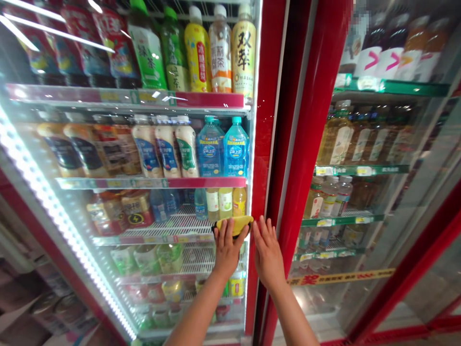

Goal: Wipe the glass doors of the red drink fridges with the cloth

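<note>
My left hand (227, 252) presses a folded yellow cloth (239, 222) with dark edges against the glass door of a lit drinks fridge. Its fingers lie over the cloth, near the right side of the pane. Beside it, my right hand (269, 257) rests with fingers stretched out on the red door frame (260, 202) and holds nothing. Behind the glass, just above the cloth, stand small bottles, among them a yellow one (238, 201).
Shelves of bottled drinks fill the left fridge, with green tea bottles (146, 48) on top and blue bottles (235, 149) below. To the right is a second red-framed fridge (317, 120) with more bottles. A bright light strip (54, 211) runs down the left side.
</note>
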{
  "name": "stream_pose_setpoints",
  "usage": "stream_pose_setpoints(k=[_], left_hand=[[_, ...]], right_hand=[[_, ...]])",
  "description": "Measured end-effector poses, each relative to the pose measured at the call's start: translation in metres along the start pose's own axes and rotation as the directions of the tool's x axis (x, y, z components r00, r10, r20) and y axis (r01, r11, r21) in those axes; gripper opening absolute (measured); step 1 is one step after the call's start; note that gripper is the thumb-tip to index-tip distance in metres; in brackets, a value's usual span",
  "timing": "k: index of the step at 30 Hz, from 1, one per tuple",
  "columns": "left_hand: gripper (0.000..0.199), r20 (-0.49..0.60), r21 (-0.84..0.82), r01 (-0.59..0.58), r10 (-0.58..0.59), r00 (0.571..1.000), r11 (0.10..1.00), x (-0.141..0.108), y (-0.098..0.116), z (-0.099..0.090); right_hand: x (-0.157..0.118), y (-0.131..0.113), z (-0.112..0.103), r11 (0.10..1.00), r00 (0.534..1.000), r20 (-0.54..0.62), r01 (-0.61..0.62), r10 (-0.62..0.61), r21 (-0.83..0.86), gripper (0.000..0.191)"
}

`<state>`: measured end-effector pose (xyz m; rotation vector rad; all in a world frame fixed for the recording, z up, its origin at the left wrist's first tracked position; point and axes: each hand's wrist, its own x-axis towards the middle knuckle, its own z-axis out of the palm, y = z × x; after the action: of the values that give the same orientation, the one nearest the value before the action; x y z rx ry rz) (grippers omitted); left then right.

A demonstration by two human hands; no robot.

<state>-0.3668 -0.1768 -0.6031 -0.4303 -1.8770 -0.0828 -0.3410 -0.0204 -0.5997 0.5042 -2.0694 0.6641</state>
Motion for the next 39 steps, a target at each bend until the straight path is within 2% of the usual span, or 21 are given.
stream_pose_setpoints(k=[3,5,7,9,10,13,15,18,21,23,25,27,29,31,33,36,39], left_hand=[[0.082,0.030,0.002,-0.029,0.029,0.999,1.000,0.019,-0.013,-0.006],[0.082,-0.017,-0.008,0.052,-0.052,0.999,0.999,0.037,-0.030,-0.014],[0.081,-0.089,-0.021,0.159,-0.160,0.983,0.987,0.044,-0.046,-0.022],[0.080,-0.137,-0.022,0.212,-0.213,0.967,0.977,0.033,-0.053,-0.025],[0.081,-0.141,-0.017,0.203,-0.203,0.969,0.979,0.022,-0.053,-0.025],[0.090,-0.090,-0.005,0.080,-0.080,0.993,0.997,-0.013,-0.042,-0.019],[0.095,-0.040,-0.010,0.000,-0.001,0.999,1.000,-0.023,-0.037,-0.015],[0.091,0.007,-0.038,-0.006,0.006,1.000,0.999,-0.006,-0.051,-0.019],[0.082,-0.071,-0.069,0.115,-0.119,0.990,0.991,0.019,-0.082,-0.032],[0.080,-0.139,-0.073,0.190,-0.199,0.970,0.979,0.021,-0.100,-0.040],[0.082,-0.166,-0.064,0.213,-0.220,0.961,0.975,0.009,-0.105,-0.044],[0.086,-0.154,-0.053,0.177,-0.183,0.971,0.983,-0.009,-0.101,-0.043],[0.088,-0.108,-0.041,0.077,-0.081,0.991,0.996,-0.022,-0.094,-0.040],[0.085,-0.057,-0.035,-0.029,0.027,0.998,0.999,-0.021,-0.094,-0.038],[0.080,-0.035,-0.044,-0.063,0.062,0.997,0.997,-0.009,-0.106,-0.040],[0.073,-0.106,-0.060,0.064,-0.070,0.992,0.996,0.007,-0.134,-0.049],[0.074,-0.177,-0.064,0.197,-0.205,0.963,0.978,-0.006,-0.150,-0.055]], right_hand=[[0.003,-0.005,0.005,1.000,1.000,0.024,0.010,-0.010,0.009,0.094],[0.004,-0.008,0.009,1.000,0.999,0.033,0.003,-0.004,0.014,0.096],[0.003,-0.011,0.014,1.000,0.999,0.032,-0.015,0.014,0.010,0.097],[0.001,-0.013,0.019,0.999,0.999,0.028,-0.037,0.037,0.000,0.098],[0.001,-0.014,0.021,0.999,0.999,0.026,-0.046,0.047,-0.008,0.098],[-0.001,-0.020,0.026,0.997,0.997,0.026,-0.066,0.067,-0.045,0.098],[-0.001,-0.025,0.029,0.994,0.996,0.028,-0.077,0.079,-0.083,0.097],[0.000,-0.034,0.034,0.986,0.995,0.025,-0.089,0.094,-0.139,0.096],[0.001,-0.045,0.041,0.981,0.994,0.005,-0.109,0.111,-0.163,0.095],[0.001,-0.052,0.046,0.979,0.992,-0.009,-0.127,0.127,-0.162,0.094],[0.000,-0.059,0.051,0.977,0.991,-0.013,-0.137,0.137,-0.161,0.093],[-0.001,-0.065,0.055,0.978,0.991,-0.011,-0.130,0.130,-0.165,0.093],[-0.001,-0.069,0.059,0.980,0.994,-0.006,-0.106,0.107,-0.169,0.092],[0.000,-0.073,0.062,0.981,0.997,0.000,-0.081,0.082,-0.175,0.091],[0.002,-0.077,0.064,0.981,0.997,0.006,-0.072,0.074,-0.181,0.091],[0.005,-0.084,0.066,0.978,0.996,-0.009,-0.086,0.086,-0.192,0.095],[0.006,-0.090,0.067,0.973,0.997,-0.011,-0.074,0.073,-0.218,0.097]])
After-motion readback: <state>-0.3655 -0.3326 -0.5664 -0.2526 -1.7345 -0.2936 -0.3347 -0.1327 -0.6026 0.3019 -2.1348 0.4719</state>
